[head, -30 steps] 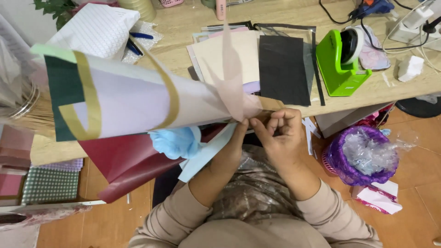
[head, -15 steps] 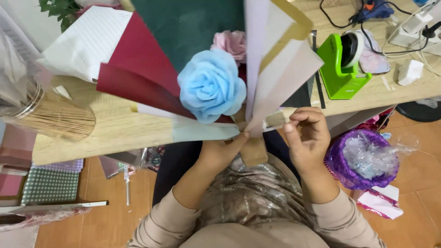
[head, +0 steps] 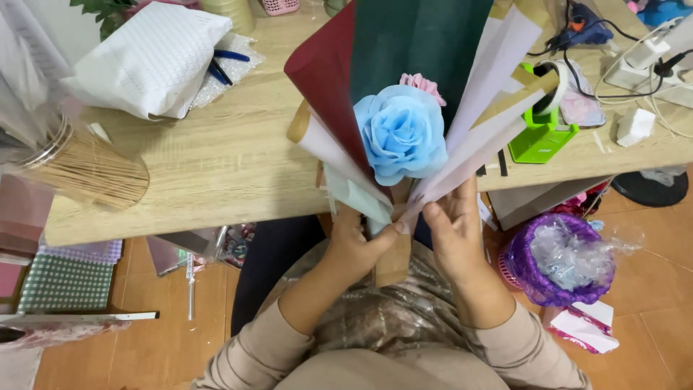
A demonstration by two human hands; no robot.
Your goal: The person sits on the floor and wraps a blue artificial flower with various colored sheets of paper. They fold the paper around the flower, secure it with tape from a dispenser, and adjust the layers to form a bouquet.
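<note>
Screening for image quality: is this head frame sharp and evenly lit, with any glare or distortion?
Head view: even, soft light, no hard shadows or glare; blue rose and both hands, left and right, sharp; table edge bows from wide-angle distortion; corners slightly softer.

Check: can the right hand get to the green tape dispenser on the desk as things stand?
Probably not directly. The right hand presses the bouquet wrap, and the fanned paper stands between it and the green tape dispenser; it would have to let go first.
</note>
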